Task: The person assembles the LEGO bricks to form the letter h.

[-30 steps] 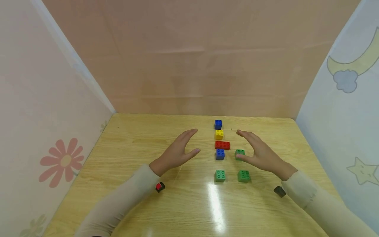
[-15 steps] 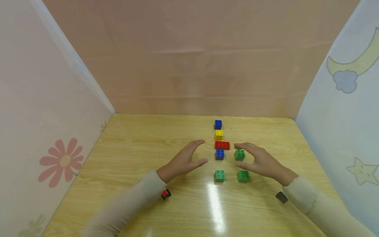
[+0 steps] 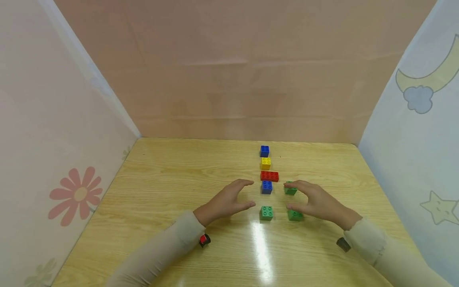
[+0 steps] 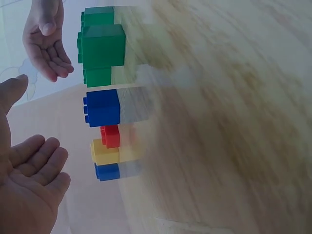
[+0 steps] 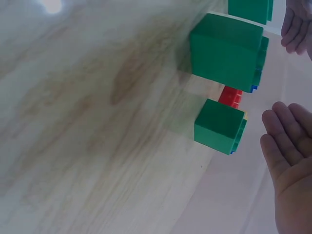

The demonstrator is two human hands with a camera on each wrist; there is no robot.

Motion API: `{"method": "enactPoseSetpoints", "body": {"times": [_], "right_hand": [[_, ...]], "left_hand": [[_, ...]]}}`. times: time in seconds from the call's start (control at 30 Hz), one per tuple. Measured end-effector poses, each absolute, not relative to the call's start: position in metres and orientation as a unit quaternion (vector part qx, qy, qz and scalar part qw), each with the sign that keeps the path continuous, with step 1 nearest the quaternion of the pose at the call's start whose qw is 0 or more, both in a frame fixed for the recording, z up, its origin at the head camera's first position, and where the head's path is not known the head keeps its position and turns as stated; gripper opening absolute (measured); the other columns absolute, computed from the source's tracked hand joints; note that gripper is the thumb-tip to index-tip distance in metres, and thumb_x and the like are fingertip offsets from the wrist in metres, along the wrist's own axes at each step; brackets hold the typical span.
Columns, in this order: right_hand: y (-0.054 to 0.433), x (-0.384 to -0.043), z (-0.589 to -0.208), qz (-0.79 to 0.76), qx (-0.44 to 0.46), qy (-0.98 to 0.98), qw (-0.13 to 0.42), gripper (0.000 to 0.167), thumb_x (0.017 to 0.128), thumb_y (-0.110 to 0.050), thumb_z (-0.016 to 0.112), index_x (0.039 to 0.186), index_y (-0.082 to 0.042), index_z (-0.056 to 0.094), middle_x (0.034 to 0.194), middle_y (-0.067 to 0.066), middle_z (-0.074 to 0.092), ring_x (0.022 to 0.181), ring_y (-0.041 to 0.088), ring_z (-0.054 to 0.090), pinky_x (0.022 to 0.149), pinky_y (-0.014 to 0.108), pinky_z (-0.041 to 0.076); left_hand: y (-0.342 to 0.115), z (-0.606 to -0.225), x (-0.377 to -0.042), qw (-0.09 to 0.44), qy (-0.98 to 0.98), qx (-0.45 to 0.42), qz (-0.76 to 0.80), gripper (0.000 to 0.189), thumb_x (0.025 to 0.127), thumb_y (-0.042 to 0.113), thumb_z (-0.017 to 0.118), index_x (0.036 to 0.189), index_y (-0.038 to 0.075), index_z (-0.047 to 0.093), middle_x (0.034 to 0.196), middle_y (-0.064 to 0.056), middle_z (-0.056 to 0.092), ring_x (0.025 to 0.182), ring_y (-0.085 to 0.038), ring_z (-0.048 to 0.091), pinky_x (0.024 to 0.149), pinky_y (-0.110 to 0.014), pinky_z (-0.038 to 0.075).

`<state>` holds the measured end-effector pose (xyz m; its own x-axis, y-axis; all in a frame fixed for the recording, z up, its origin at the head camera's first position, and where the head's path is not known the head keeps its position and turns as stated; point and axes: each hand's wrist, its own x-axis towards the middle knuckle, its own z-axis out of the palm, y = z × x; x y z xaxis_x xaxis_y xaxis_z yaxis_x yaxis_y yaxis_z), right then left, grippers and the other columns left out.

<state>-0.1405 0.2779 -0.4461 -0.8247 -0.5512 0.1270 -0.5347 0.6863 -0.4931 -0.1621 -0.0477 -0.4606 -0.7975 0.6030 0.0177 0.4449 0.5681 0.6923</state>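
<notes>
Both hands are empty, palms facing each other with thumbs apart from the fingers. My left hand hovers left of the near blue brick and the front-left green brick. My right hand is over the right side, partly covering a green brick and, with its thumb, another green brick. Farther back, a long red brick, a yellow brick and a second blue brick form a line. In the right wrist view, the right hand's fingers are relaxed, beside the green bricks.
The bricks stand apart on a wooden table. A tan sheet rises behind its back edge. Pale panels with a printed flower and a moon flank it left and right.
Both hands have come nearer to the front of the table. The left one has also shifted right, toward the bricks. The bricks stay where they were.
</notes>
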Motion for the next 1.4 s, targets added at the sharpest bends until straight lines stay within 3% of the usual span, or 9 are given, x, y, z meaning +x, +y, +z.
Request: {"method": "enactPoseSetpoints", "body": {"times": [0.27,0.5,0.8,1.4], "right_hand": [[0.282,-0.137,-0.451,-0.228,-0.292,0.928,0.047,0.072,0.081,-0.054,0.073,0.136,-0.011,0.056,0.133,-0.001,0.058,0.128,0.033,0.049,0.101,0.055,0.042],[0.287,-0.135,-0.453,-0.215,-0.285,0.931,0.073,0.059,0.080,-0.050,0.076,0.124,-0.012,0.063,0.117,-0.003,0.065,0.111,0.021,0.060,0.093,0.047,0.050],[0.286,-0.134,-0.458,-0.203,-0.289,0.930,0.103,0.055,0.079,-0.054,0.075,0.116,-0.015,0.064,0.108,-0.009,0.063,0.101,0.013,0.060,0.087,0.040,0.052],[0.292,-0.134,-0.463,-0.180,-0.303,0.928,0.123,0.052,0.079,-0.053,0.076,0.115,-0.018,0.062,0.108,-0.014,0.060,0.099,0.007,0.058,0.087,0.036,0.052]], "left_hand": [[-0.044,-0.463,-0.159,0.121,0.877,0.315,0.343,0.067,0.089,0.046,0.069,0.143,0.014,0.047,0.141,0.001,0.049,0.128,-0.022,0.049,0.103,-0.038,0.043],[-0.037,-0.465,-0.157,0.137,0.873,0.329,0.334,0.065,0.089,0.046,0.069,0.141,0.013,0.049,0.138,0.000,0.052,0.126,-0.019,0.050,0.103,-0.034,0.043],[-0.030,-0.474,-0.156,0.172,0.878,0.317,0.313,0.063,0.087,0.049,0.071,0.133,0.008,0.056,0.126,-0.002,0.059,0.114,-0.013,0.056,0.095,-0.027,0.047],[-0.015,-0.479,-0.151,0.177,0.880,0.348,0.272,0.059,0.088,0.044,0.071,0.133,0.009,0.056,0.125,0.001,0.060,0.113,-0.009,0.055,0.096,-0.023,0.045]]}}
